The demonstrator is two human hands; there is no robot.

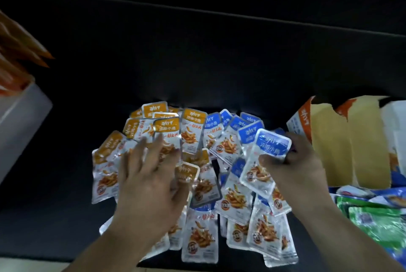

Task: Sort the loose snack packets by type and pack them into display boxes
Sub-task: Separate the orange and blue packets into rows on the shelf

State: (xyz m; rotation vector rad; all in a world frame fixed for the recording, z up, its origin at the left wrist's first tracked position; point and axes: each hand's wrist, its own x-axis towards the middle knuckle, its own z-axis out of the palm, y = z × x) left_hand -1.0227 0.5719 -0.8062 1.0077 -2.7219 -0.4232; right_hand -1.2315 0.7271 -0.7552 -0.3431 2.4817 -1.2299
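Observation:
A pile of small snack packets lies on a dark table (66, 205). Orange-topped packets (193, 131) gather on the left of the pile, blue-topped packets (230, 131) on the right and front. My left hand (149, 186) lies spread over the orange side, fingers straight, with an orange-topped packet (186, 173) by its thumb. My right hand (296, 162) pinches a blue-topped packet (265, 157) lifted above the pile. An open display box (342, 140) with a torn orange and blue front stands at the right.
A white box (19, 113) holding orange packets (17, 56) stands at the far left. Green and blue packets (377, 212) lie at the lower right, in front of the open box. A dark wall rises behind the table.

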